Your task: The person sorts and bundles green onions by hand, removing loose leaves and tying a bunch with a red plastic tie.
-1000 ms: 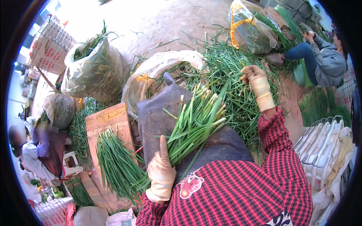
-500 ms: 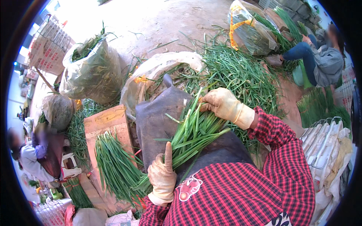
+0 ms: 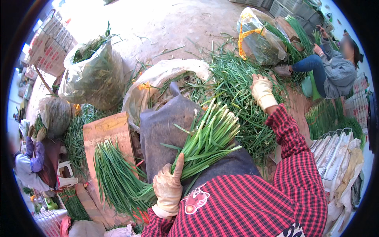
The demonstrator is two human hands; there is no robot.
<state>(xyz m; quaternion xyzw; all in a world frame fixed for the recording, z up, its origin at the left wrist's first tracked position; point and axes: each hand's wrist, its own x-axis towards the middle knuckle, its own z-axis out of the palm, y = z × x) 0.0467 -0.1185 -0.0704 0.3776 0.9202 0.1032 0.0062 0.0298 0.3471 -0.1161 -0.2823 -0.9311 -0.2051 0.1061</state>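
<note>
My left hand (image 3: 168, 189), in a pale work glove, is closed around the middle of a bunch of chives (image 3: 205, 138), with its thumb pointing up. The whitish stem ends fan out to the upper right over a dark apron (image 3: 166, 122) on my lap, and the green leaves trail to the left behind the hand. My right hand (image 3: 262, 90), gloved too, is out to the far right over a pile of loose chives (image 3: 237, 79). Its fingers look stretched and apart, with nothing visible in them. Whether they touch the pile, I cannot tell.
A wooden board (image 3: 108, 132) carrying chives stands at my left. Clear plastic bags of greens (image 3: 94, 75) sit beyond, another (image 3: 260, 39) at the far right. Wire racks (image 3: 335, 154) are near my right elbow. One person (image 3: 339, 71) works at right, another (image 3: 29, 162) at left.
My right hand has left the stem ends of the bunch and moved right and away, over the loose pile. The left hand keeps its hold; the stems now show uncovered.
</note>
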